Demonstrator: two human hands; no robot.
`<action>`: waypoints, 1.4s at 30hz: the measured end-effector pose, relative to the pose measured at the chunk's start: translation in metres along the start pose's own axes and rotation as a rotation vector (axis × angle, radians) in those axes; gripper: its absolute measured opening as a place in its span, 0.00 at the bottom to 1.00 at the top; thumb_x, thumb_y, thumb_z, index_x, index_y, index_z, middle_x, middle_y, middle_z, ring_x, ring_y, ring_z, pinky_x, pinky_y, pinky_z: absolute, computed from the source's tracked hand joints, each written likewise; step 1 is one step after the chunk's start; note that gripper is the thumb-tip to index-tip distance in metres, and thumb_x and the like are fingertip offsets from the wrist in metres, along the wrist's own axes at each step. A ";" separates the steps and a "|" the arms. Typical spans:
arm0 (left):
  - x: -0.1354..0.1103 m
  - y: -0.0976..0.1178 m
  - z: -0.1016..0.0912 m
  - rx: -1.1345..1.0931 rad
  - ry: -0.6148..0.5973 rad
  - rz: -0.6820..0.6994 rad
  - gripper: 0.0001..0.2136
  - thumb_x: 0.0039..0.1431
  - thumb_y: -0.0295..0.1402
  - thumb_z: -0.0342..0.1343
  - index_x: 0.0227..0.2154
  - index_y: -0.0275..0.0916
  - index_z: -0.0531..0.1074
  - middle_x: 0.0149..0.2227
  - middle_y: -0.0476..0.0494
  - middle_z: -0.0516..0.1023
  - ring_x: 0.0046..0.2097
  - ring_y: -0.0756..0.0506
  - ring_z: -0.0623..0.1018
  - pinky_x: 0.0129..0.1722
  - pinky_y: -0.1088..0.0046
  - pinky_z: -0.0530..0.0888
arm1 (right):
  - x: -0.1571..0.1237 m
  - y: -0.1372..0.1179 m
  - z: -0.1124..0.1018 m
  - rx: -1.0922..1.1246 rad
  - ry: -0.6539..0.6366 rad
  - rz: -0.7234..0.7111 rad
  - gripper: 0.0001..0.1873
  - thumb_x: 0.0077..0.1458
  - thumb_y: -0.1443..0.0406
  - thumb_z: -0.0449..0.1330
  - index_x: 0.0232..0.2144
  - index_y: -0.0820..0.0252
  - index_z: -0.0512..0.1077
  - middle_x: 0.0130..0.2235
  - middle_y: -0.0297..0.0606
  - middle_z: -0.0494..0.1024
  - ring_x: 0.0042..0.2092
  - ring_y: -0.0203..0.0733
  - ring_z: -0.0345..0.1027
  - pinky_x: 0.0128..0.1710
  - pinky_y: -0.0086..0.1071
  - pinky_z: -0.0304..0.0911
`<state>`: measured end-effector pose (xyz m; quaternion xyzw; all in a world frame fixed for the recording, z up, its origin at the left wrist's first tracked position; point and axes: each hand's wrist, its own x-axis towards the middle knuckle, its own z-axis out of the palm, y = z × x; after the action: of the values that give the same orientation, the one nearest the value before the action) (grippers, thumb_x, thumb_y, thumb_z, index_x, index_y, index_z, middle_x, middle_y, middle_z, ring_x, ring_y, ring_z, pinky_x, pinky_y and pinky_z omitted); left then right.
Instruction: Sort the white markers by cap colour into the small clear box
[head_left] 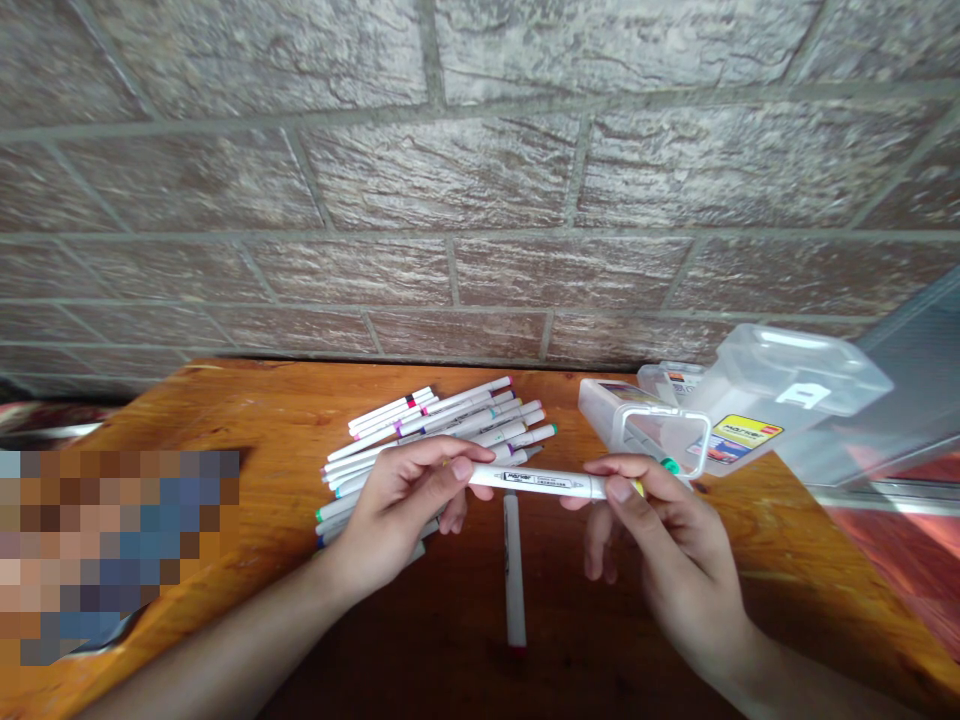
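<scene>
So the open box (pixel 609 402) is holding one green-capped marker (pixel 670 466); left hand (pixel 416 490) and right hand (pixel 671 525) are pinching one white marker (pixel 540 482).

The held marker (pixel 536 480) is white (yellow-tipped, black-printed), the table (pixel 262 430) grained orange-brown.

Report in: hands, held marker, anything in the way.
Left hand, right hand gripping opposite ends of white marker. Held above wooden table. Nothing visibly blocking it; marker pile partly behind left hand.
</scene>
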<state>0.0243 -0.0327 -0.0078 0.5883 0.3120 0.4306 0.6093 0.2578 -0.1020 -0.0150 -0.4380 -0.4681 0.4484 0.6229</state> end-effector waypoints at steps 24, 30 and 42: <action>0.002 0.000 0.001 -0.037 0.043 0.011 0.11 0.69 0.39 0.61 0.41 0.37 0.83 0.28 0.48 0.79 0.22 0.54 0.71 0.23 0.78 0.69 | -0.003 0.002 -0.002 0.022 -0.005 0.008 0.11 0.69 0.56 0.62 0.44 0.54 0.80 0.34 0.38 0.84 0.19 0.35 0.72 0.16 0.27 0.67; 0.002 0.002 0.002 -0.082 0.044 0.001 0.12 0.68 0.40 0.61 0.41 0.37 0.83 0.29 0.47 0.79 0.22 0.54 0.71 0.23 0.78 0.70 | -0.001 -0.002 -0.001 0.087 -0.006 0.033 0.12 0.68 0.55 0.62 0.44 0.54 0.81 0.34 0.37 0.84 0.19 0.35 0.72 0.16 0.26 0.67; 0.001 0.000 0.000 -0.114 0.036 0.001 0.13 0.70 0.40 0.58 0.45 0.37 0.83 0.30 0.46 0.79 0.23 0.53 0.71 0.25 0.76 0.71 | -0.002 0.000 -0.003 0.119 -0.021 0.038 0.12 0.70 0.56 0.60 0.45 0.54 0.81 0.34 0.38 0.84 0.20 0.36 0.73 0.17 0.26 0.67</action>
<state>0.0242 -0.0320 -0.0078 0.5449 0.2978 0.4583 0.6359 0.2599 -0.1048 -0.0158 -0.4042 -0.4386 0.4919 0.6343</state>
